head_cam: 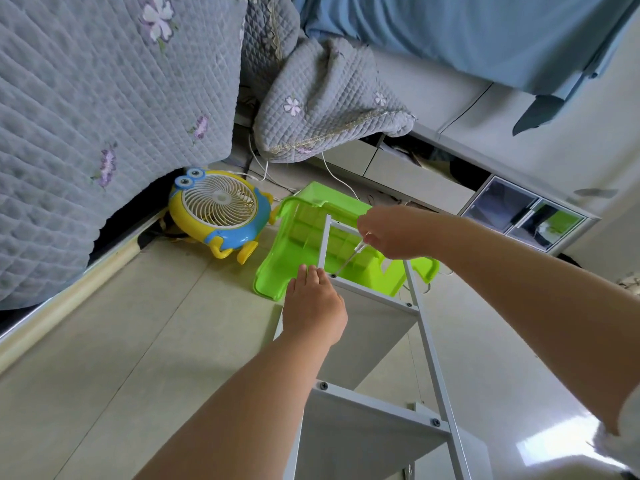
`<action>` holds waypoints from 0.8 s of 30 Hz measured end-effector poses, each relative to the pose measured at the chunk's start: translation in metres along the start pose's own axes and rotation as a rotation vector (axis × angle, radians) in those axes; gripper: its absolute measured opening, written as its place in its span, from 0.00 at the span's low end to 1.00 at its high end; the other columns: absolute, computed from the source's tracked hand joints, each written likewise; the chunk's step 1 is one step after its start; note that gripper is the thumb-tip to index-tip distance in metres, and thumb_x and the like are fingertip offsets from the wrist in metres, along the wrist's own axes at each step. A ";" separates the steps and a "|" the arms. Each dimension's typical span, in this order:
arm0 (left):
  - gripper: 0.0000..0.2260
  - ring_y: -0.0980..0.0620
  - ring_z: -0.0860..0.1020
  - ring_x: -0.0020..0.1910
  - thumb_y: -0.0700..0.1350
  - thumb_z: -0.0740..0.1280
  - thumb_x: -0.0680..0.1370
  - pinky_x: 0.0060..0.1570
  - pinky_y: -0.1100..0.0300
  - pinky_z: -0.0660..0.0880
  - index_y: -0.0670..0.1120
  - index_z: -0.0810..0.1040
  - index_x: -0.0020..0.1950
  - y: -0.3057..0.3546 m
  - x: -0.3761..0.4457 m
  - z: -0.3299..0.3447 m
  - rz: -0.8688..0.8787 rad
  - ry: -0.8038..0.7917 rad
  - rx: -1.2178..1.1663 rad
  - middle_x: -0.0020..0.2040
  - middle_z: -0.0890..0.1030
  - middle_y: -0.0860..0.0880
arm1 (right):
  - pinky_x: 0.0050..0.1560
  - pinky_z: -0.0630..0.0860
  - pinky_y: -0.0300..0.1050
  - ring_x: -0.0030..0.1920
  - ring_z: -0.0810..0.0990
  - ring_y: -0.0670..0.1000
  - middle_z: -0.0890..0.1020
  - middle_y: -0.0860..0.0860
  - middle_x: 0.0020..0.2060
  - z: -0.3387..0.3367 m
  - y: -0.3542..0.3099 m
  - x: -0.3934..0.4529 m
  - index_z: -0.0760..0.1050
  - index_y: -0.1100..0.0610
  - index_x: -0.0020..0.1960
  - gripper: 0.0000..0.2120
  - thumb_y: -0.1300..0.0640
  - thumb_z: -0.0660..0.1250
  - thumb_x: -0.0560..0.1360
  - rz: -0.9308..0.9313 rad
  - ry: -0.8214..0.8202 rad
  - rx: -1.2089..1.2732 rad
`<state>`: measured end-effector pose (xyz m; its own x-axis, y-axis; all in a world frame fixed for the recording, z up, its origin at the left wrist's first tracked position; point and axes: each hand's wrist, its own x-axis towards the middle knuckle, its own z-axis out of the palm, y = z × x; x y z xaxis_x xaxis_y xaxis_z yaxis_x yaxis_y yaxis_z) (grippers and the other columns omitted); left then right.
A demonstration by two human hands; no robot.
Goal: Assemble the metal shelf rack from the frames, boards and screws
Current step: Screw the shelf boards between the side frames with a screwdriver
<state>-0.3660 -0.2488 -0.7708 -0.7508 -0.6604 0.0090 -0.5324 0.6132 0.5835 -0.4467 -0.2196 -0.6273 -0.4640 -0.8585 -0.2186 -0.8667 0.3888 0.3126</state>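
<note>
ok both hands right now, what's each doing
Left hand: open, fingers resting on the rack frame.
Right hand: gripping the screwdriver, tip at a screw.

A pale tiled floor (pixel 145 341) fills the lower left of the frame, with a bright patch of light at the lower right. A grey quilted bedcover (pixel 104 109) with purple flowers hangs at the upper left. Below it stands a yellow-and-blue cartoon fan (pixel 221 211). A green plastic stool (pixel 304 237) lies at centre. Blue fabric (pixel 485 32) drapes across the upper right, above grey drawers (pixel 415 174).
</note>
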 end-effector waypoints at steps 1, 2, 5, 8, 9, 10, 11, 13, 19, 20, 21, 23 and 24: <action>0.23 0.47 0.46 0.76 0.43 0.48 0.82 0.73 0.55 0.46 0.38 0.48 0.76 0.000 0.000 0.000 -0.001 -0.001 0.000 0.77 0.50 0.44 | 0.53 0.70 0.45 0.54 0.74 0.56 0.77 0.56 0.53 0.000 -0.003 0.000 0.73 0.60 0.57 0.12 0.58 0.53 0.80 -0.002 0.038 0.033; 0.23 0.47 0.46 0.76 0.43 0.48 0.82 0.73 0.55 0.46 0.38 0.48 0.76 0.000 0.000 0.000 -0.001 -0.003 -0.002 0.77 0.50 0.44 | 0.52 0.70 0.45 0.54 0.75 0.55 0.78 0.56 0.52 0.000 -0.005 0.001 0.74 0.60 0.55 0.13 0.58 0.52 0.80 0.002 0.065 0.066; 0.23 0.47 0.47 0.76 0.42 0.48 0.82 0.73 0.55 0.47 0.39 0.49 0.76 -0.001 0.000 0.000 0.001 -0.007 -0.009 0.77 0.50 0.44 | 0.47 0.73 0.41 0.46 0.76 0.56 0.79 0.57 0.47 -0.002 -0.011 0.007 0.76 0.63 0.51 0.16 0.58 0.52 0.80 0.079 0.045 0.104; 0.23 0.47 0.47 0.76 0.42 0.48 0.82 0.73 0.55 0.47 0.39 0.49 0.76 0.000 -0.001 0.000 -0.004 -0.010 0.001 0.77 0.51 0.44 | 0.17 0.63 0.31 0.24 0.66 0.50 0.70 0.54 0.27 -0.009 -0.012 0.011 0.75 0.63 0.39 0.15 0.62 0.53 0.79 0.173 -0.093 0.185; 0.23 0.47 0.47 0.76 0.42 0.48 0.82 0.73 0.55 0.47 0.39 0.49 0.76 0.000 -0.002 -0.001 -0.006 -0.012 0.001 0.77 0.51 0.44 | 0.16 0.61 0.31 0.22 0.64 0.50 0.68 0.52 0.25 -0.011 -0.012 0.010 0.75 0.64 0.39 0.15 0.63 0.53 0.79 0.185 -0.117 0.175; 0.23 0.47 0.47 0.76 0.43 0.48 0.82 0.73 0.55 0.47 0.39 0.49 0.76 0.000 -0.002 -0.001 -0.008 -0.015 0.000 0.77 0.51 0.44 | 0.20 0.64 0.33 0.21 0.66 0.50 0.68 0.53 0.26 -0.010 -0.011 0.010 0.75 0.65 0.40 0.15 0.62 0.53 0.79 0.178 -0.125 0.135; 0.23 0.47 0.47 0.76 0.43 0.48 0.82 0.73 0.55 0.47 0.39 0.49 0.76 0.000 -0.002 -0.001 -0.008 -0.015 0.002 0.77 0.51 0.44 | 0.28 0.67 0.36 0.24 0.70 0.50 0.71 0.54 0.29 -0.010 -0.010 0.008 0.74 0.65 0.39 0.16 0.59 0.54 0.80 0.153 -0.123 0.074; 0.23 0.48 0.47 0.76 0.43 0.48 0.82 0.73 0.55 0.47 0.39 0.49 0.76 0.000 -0.003 -0.001 -0.006 -0.013 0.001 0.77 0.51 0.44 | 0.43 0.69 0.42 0.40 0.76 0.54 0.76 0.57 0.41 -0.007 -0.006 0.005 0.73 0.63 0.40 0.16 0.54 0.54 0.80 0.112 -0.100 0.023; 0.23 0.47 0.47 0.76 0.42 0.48 0.82 0.73 0.55 0.47 0.38 0.49 0.76 0.000 -0.003 0.000 -0.005 -0.010 0.000 0.77 0.51 0.44 | 0.46 0.71 0.44 0.49 0.78 0.57 0.80 0.59 0.47 -0.001 0.000 -0.001 0.76 0.66 0.53 0.15 0.57 0.56 0.79 0.109 -0.051 0.145; 0.23 0.47 0.47 0.76 0.42 0.48 0.82 0.73 0.55 0.47 0.39 0.49 0.76 -0.001 -0.002 0.000 -0.007 -0.009 -0.001 0.77 0.51 0.44 | 0.38 0.70 0.43 0.38 0.79 0.55 0.80 0.59 0.37 0.001 0.002 0.001 0.77 0.66 0.48 0.14 0.58 0.56 0.79 0.128 -0.058 0.157; 0.23 0.47 0.47 0.76 0.42 0.48 0.82 0.73 0.55 0.47 0.39 0.49 0.76 -0.001 -0.002 0.000 -0.010 -0.009 -0.001 0.77 0.51 0.44 | 0.30 0.67 0.40 0.25 0.75 0.51 0.77 0.56 0.25 0.001 0.002 0.003 0.76 0.64 0.43 0.12 0.59 0.57 0.78 0.176 -0.082 0.216; 0.23 0.47 0.47 0.76 0.43 0.48 0.82 0.73 0.55 0.47 0.39 0.49 0.76 -0.001 -0.003 0.001 -0.016 -0.013 0.009 0.77 0.51 0.44 | 0.23 0.59 0.34 0.14 0.61 0.47 0.65 0.49 0.13 0.001 0.002 0.007 0.73 0.63 0.36 0.13 0.62 0.56 0.77 0.282 -0.145 0.365; 0.23 0.47 0.47 0.76 0.43 0.48 0.82 0.73 0.55 0.47 0.39 0.49 0.76 0.000 -0.004 0.000 -0.019 -0.017 0.014 0.77 0.51 0.44 | 0.22 0.57 0.32 0.15 0.59 0.47 0.63 0.49 0.15 0.000 0.001 0.008 0.72 0.62 0.35 0.14 0.63 0.55 0.77 0.315 -0.172 0.412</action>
<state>-0.3632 -0.2465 -0.7711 -0.7472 -0.6644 -0.0157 -0.5516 0.6068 0.5724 -0.4510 -0.2258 -0.6284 -0.7063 -0.6253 -0.3319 -0.6646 0.7472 0.0067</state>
